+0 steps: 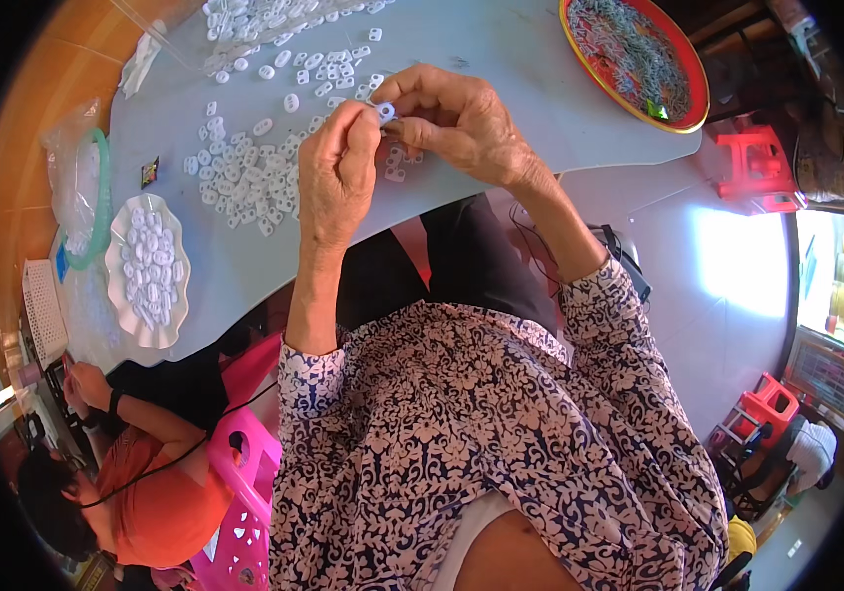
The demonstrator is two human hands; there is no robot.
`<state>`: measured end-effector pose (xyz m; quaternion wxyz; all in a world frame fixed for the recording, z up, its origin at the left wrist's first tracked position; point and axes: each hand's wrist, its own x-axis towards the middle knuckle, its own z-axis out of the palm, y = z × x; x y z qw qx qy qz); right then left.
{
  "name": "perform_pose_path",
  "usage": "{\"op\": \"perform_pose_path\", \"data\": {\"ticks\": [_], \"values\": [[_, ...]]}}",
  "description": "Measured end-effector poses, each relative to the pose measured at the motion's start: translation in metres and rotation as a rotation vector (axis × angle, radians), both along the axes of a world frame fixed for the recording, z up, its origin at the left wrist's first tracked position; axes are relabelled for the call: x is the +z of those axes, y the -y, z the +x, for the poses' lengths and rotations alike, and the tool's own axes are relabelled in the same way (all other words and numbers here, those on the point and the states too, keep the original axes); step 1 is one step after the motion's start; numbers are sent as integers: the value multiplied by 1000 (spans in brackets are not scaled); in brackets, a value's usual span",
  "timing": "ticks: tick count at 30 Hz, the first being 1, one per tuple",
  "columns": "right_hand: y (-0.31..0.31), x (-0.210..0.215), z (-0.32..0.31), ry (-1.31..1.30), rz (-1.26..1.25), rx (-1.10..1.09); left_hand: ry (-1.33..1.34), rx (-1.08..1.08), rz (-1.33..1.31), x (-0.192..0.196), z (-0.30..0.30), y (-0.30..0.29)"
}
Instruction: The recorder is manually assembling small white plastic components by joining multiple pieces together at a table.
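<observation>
My left hand [335,172] and my right hand [456,118] meet above the pale grey table [501,79], fingertips pinched together on one small white plastic ring piece [385,112]. Under and around the hands many loose white plastic pieces [249,172] lie scattered over the tabletop. Both forearms come up from a dark floral-print top at the bottom of the view.
A white scalloped dish [149,271] full of white pieces sits at the table's left edge, beside a clear bag with a green ring [97,192]. A red-rimmed round tray [639,59] of pale pieces stands far right. Red stools [759,167] and a pink stool [244,473] stand around. A person in orange [136,473] sits lower left.
</observation>
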<state>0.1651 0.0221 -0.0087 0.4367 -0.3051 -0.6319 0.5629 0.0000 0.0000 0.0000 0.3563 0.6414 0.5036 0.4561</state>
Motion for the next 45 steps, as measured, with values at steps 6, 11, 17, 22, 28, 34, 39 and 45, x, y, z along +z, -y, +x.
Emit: {"op": "perform_pose_path", "data": {"ticks": [6,11,17,22,28,34,39,45], "values": [[-1,2,0,-1,3,-19,33,-17,3,2,1,-2],[0,3,-1,-2,3,-50,39,0,-13,0,-2,-1],[0,2,-3,-27,-63,-47,37,-21,-8,1,-2,-3],[1,1,-5,91,55,-69,93,-9,-20,2,-4,-3],[3,2,-6,166,111,-100,75,-30,-40,1,-4,-2],[5,1,-5,165,155,-116,69,-73,-52,0,-7,-3],[6,3,-4,160,171,-106,104,-98,-62,-1,-7,-3],[9,5,-6,9,118,-55,99,-166,-101,2,-11,-3]]}}
